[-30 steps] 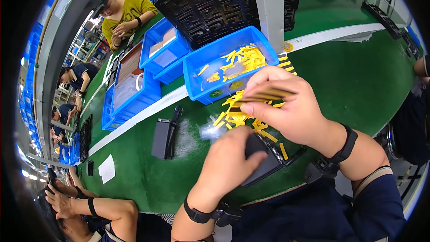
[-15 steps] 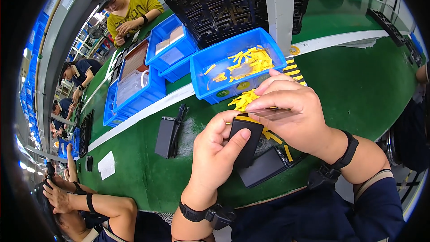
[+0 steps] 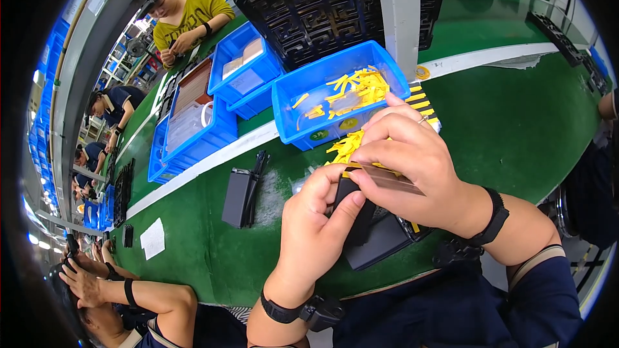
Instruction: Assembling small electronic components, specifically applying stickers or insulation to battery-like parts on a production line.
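My left hand (image 3: 313, 222) is closed round a black rectangular block (image 3: 360, 227), thumb on its face, tilted above the green table. Over the block's top end, my right hand (image 3: 419, 161) pinches a thin, brownish, see-through sheet (image 3: 394, 182). Yellow shows at the block's top edge, where the fingers of both hands meet and partly cover it. Just beyond lie loose yellow strips (image 3: 346, 147), in front of a blue bin (image 3: 291, 130) that holds more of them. Below my hands, another black block (image 3: 377, 245) rests on the table.
Black blocks (image 3: 237, 196) lie left of my hands, and a white paper (image 3: 153, 238) is farther left. Blue bins (image 3: 222, 135) and an upright black tray (image 3: 309, 13) stand behind. A grey post (image 3: 398, 19) rises there. Co-workers sit at left, one in yellow (image 3: 193, 16).
My right hand has come slightly closer and lower over the block with the brownish sheet. The block has tipped a little and more of it is covered.
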Motion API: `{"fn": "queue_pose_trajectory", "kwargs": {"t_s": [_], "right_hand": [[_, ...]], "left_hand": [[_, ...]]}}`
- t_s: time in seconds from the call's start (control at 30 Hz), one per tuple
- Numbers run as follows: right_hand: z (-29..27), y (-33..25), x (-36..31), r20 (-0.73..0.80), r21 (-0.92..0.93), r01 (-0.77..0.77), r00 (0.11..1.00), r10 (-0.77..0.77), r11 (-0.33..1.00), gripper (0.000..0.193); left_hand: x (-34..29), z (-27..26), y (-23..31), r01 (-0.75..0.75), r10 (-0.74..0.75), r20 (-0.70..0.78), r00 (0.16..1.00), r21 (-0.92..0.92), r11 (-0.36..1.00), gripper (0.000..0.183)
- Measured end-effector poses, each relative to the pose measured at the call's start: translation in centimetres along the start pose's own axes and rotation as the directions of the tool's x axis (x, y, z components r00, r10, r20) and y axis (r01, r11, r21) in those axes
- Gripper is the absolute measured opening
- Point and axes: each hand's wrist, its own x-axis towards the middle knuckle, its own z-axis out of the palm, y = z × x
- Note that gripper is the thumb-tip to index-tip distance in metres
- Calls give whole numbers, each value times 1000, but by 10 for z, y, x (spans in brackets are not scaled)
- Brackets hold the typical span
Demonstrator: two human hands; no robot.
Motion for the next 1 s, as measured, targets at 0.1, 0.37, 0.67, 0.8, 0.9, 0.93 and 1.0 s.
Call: {"fn": "queue_pose_trajectory", "kwargs": {"t_s": [0.1,0.37,0.67,0.8,0.9,0.93,1.0], "right_hand": [[-3,2,1,34,-13,28,999,-28,1000,20],[-4,-6,5,-42,-220,142,987,-154,965,16],[-17,-3,10,-20,-80,126,992,-128,989,18],[-7,-11,2,95,-15,161,983,-158,987,15],[-9,-9,-1,65,-71,158,986,-154,985,12],[-9,-9,1,58,-64,134,990,-131,989,12],[-11,-12,3,60,-56,93,994,-90,994,13]], "left_hand": [[2,3,-1,-18,18,-56,998,7,1000,23],[2,-1,4,64,-92,-117,989,-220,973,23],[3,-2,8,104,-122,-21,992,-392,914,21],[5,-8,2,49,-35,37,999,-530,847,23],[5,-3,6,-24,-4,-61,998,-455,890,24],[4,-5,2,-49,26,-66,997,-376,925,26],[2,-6,0,-66,53,-68,996,-209,976,27]]}}
